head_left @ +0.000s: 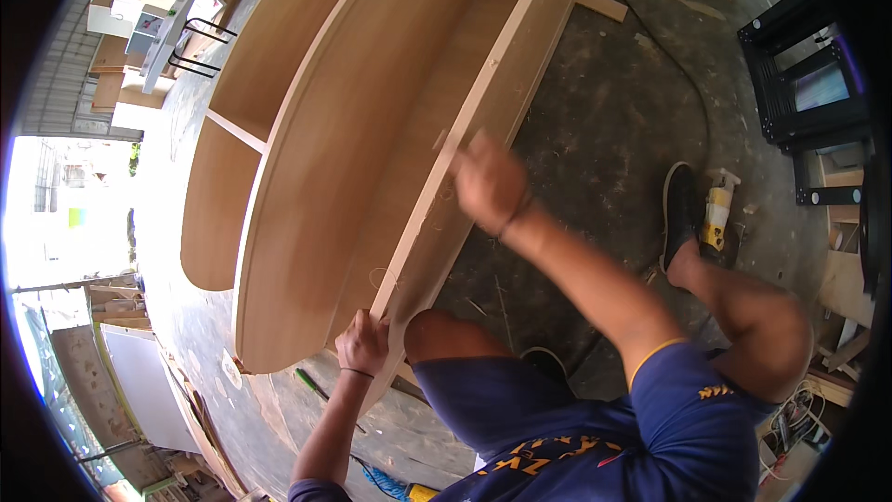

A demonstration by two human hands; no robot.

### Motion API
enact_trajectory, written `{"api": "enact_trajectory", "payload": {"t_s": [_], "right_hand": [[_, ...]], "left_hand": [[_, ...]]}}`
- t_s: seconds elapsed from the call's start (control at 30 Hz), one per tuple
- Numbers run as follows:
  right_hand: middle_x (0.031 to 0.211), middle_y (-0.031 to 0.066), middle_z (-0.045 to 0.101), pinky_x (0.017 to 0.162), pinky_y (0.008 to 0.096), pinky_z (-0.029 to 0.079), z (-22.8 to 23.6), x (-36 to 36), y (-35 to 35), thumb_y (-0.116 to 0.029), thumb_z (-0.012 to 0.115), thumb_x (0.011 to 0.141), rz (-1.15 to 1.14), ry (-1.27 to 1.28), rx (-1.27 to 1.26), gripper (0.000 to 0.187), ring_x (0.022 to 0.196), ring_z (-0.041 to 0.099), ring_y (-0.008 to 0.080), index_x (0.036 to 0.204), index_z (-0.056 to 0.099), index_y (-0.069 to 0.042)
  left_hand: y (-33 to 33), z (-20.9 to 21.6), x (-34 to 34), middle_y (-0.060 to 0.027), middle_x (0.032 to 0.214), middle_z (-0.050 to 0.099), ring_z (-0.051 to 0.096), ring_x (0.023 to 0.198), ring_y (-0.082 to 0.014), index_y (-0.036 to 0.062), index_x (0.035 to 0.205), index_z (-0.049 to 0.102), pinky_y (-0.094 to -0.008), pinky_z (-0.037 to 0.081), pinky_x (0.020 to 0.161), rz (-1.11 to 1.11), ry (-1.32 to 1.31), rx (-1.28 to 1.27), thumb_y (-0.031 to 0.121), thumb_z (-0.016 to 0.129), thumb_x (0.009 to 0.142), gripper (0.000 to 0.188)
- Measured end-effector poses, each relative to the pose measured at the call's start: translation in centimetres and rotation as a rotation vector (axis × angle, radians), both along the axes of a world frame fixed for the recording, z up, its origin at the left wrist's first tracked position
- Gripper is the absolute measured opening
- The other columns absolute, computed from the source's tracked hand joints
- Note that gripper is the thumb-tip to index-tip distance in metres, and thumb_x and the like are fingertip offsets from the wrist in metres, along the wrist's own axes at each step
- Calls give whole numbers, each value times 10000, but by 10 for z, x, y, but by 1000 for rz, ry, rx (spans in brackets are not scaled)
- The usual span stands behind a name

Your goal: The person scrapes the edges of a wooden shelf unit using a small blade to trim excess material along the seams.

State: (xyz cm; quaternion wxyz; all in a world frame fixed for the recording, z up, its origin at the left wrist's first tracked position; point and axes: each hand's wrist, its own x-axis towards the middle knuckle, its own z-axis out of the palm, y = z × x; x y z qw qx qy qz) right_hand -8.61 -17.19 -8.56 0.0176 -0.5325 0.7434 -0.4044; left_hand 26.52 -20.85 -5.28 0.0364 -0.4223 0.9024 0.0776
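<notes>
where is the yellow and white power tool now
In the head view, the power tool lies on the floor at the right, beside the person's dark shoe.

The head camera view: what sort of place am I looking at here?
Probably a woodworking workshop. A large, unpainted wooden piece with curved panels is being handled, a yellow-and-white power tool sits on the worn floor, and a large white panel stands at the left.
</notes>
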Motion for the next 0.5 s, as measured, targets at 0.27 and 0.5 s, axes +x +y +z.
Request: {"api": "enact_trajectory", "payload": {"t_s": [0.27,0.5], "right_hand": [[847,129,637,637,445,502,20,-15,7,-90,531,867,-49,96,-17,297,752,611,333,1126,665,-143],[911,147,608,691,446,483,-9,-52,-28,-80,531,914,-132,115,-276,429,807,574,358,1331,572,-170]], "left_hand": [[3,3,-4,-177,750,637,640,706,-398,59,889,517,-495,501,600,16,-46,-5,367,616,885,323],[2,10,-14,-175,799,651,653,771,-386,73,893,520,-483,515,645,49,-13,54,380,609,890,319]]}}
